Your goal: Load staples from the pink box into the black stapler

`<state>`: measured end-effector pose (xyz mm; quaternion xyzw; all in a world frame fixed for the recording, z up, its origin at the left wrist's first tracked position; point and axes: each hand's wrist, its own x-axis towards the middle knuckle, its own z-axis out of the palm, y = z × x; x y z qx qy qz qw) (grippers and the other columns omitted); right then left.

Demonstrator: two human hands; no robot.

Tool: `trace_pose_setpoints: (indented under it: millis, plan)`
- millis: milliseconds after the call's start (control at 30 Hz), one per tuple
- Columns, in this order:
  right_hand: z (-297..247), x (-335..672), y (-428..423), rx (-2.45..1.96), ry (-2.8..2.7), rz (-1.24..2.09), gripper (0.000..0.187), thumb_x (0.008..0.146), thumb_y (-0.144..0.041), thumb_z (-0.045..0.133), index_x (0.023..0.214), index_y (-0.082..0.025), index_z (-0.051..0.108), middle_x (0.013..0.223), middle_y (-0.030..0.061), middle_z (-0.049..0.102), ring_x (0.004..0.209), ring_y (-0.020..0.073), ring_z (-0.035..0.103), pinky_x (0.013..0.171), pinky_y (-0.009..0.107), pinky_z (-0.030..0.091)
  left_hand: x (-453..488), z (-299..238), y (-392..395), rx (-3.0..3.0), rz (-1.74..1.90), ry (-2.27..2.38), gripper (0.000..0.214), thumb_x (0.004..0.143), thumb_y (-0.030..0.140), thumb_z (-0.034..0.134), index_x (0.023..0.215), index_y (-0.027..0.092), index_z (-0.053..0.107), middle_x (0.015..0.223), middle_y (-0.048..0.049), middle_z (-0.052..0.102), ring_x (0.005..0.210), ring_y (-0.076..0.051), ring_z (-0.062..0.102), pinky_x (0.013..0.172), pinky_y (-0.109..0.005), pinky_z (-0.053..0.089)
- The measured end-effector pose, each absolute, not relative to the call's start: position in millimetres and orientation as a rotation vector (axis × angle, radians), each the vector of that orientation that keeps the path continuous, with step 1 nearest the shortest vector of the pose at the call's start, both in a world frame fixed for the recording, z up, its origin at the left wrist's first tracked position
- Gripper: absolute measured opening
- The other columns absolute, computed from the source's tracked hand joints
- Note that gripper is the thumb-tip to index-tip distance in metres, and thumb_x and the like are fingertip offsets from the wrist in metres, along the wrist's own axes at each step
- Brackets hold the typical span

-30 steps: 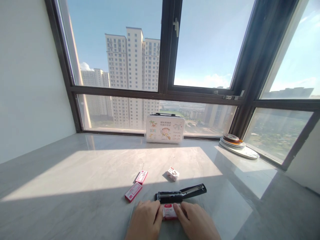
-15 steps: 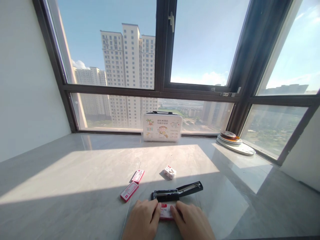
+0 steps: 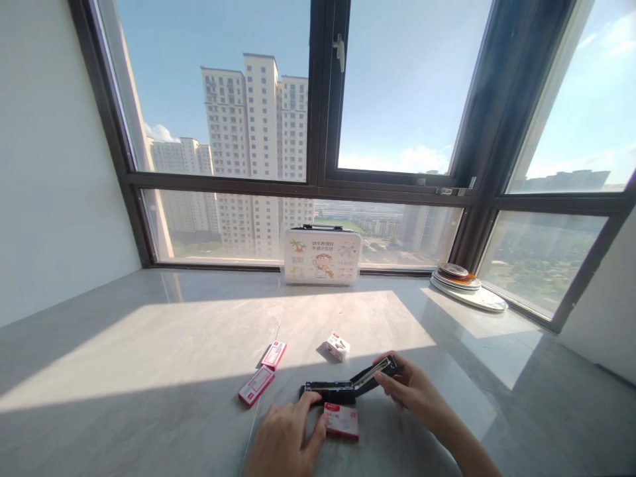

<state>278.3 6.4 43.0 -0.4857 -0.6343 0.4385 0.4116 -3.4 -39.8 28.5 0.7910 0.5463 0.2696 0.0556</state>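
Head view is showing two hands on a grey counter [image 3: 124,344]: the left hand [image 3: 285,437] is lying loose, touching one red staple box [image 3: 341,421], and the right hand [image 3: 415,387] is pinching the raised end of one open black stapler [image 3: 342,387]. Farther, three small boxes [image 3: 256,385] are lying, then one printed case [image 3: 321,257] and one stack of plates [image 3: 467,288].

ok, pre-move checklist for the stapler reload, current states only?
1. Stapler lying open, top arm raised: ok.
2. Right hand fingertips on the raised arm's far end: ok.
3. Left hand touching the staple box: ok.
4. Staple box open: cannot tell.
5. Staple strip in the channel: cannot tell.
6. Spare red boxes and small white box lying apart from both hands: ok.
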Motion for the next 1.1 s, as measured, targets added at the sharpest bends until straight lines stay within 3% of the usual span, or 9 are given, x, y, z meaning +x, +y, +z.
trace_pose_setpoints:
  millis: [167,267,400,600,700,900,1100]
  plan:
    - [67.2,218.2,26.8,-1.098,-1.777,0.930,0.037,0.080,-0.054,0.076,0.087,-0.021,0.061,0.065,-0.0062,0.047,0.061,0.0105,0.040,0.056,0.024,0.031,-2.4,29.6,-39.8,2.402,0.778,1.663,0.031,0.100,0.038,0.044,0.117,0.026,0.067,0.089,-0.0040,0.075,0.079,-0.023,0.069,0.071,-0.033,0.046]
    - [71.1,192.5,31.2,-1.180,-1.932,0.835,0.036,0.074,-0.049,0.082,0.086,-0.022,0.062,0.059,-0.0092,0.041,0.058,0.0092,0.036,0.054,0.024,0.025,-4.3,30.9,-39.5,2.412,0.706,1.648,0.031,0.100,0.036,0.044,0.118,0.026,0.067,0.092,-0.0046,0.076,0.083,-0.023,0.070,0.076,-0.034,0.046]
    - [69.2,182.2,33.2,-1.255,-2.102,0.769,0.034,0.073,-0.046,0.082,0.088,-0.022,0.064,0.061,-0.0084,0.047,0.058,0.0096,0.042,0.054,0.024,0.024,-3.1,35.8,-42.0,2.405,0.650,1.687,0.031,0.097,0.038,0.047,0.115,0.024,0.067,0.097,-0.0066,0.076,0.088,-0.026,0.070,0.078,-0.036,0.046]
    - [70.7,195.1,32.1,-1.348,-2.193,0.694,0.027,0.079,-0.043,0.077,0.092,-0.022,0.066,0.064,-0.0064,0.055,0.060,0.0109,0.049,0.054,0.024,0.025,21.0,43.8,-40.8,2.445,0.664,1.550,0.028,0.081,0.042,0.069,0.104,0.026,0.067,0.096,-0.0017,0.076,0.091,-0.026,0.069,0.082,-0.036,0.042]
    - [69.1,203.6,31.2,-1.416,-2.157,0.649,0.028,0.079,-0.045,0.076,0.093,-0.023,0.065,0.064,-0.0070,0.054,0.059,0.0108,0.047,0.053,0.024,0.024,29.1,41.7,-34.5,2.528,0.650,1.361,0.021,0.079,0.039,0.073,0.096,0.027,0.068,0.096,0.0019,0.075,0.091,-0.023,0.068,0.080,-0.034,0.040]
    - [64.2,210.2,28.9,-1.497,-2.096,0.608,0.027,0.081,-0.045,0.074,0.092,-0.023,0.064,0.064,-0.0075,0.053,0.059,0.0106,0.047,0.054,0.025,0.024,11.4,37.0,-32.3,2.623,0.724,1.457,0.016,0.083,0.037,0.070,0.081,0.022,0.064,0.084,-0.0010,0.069,0.081,-0.023,0.063,0.074,-0.036,0.039]
    - [65.8,208.4,25.6,-1.508,-2.082,0.599,0.028,0.082,-0.047,0.073,0.092,-0.023,0.063,0.065,-0.0064,0.054,0.061,0.0117,0.050,0.055,0.025,0.025,-37.7,37.3,-30.5,2.544,0.845,1.770,0.017,0.091,0.035,0.060,0.079,0.023,0.059,0.083,-0.0014,0.063,0.083,-0.023,0.060,0.077,-0.036,0.042]
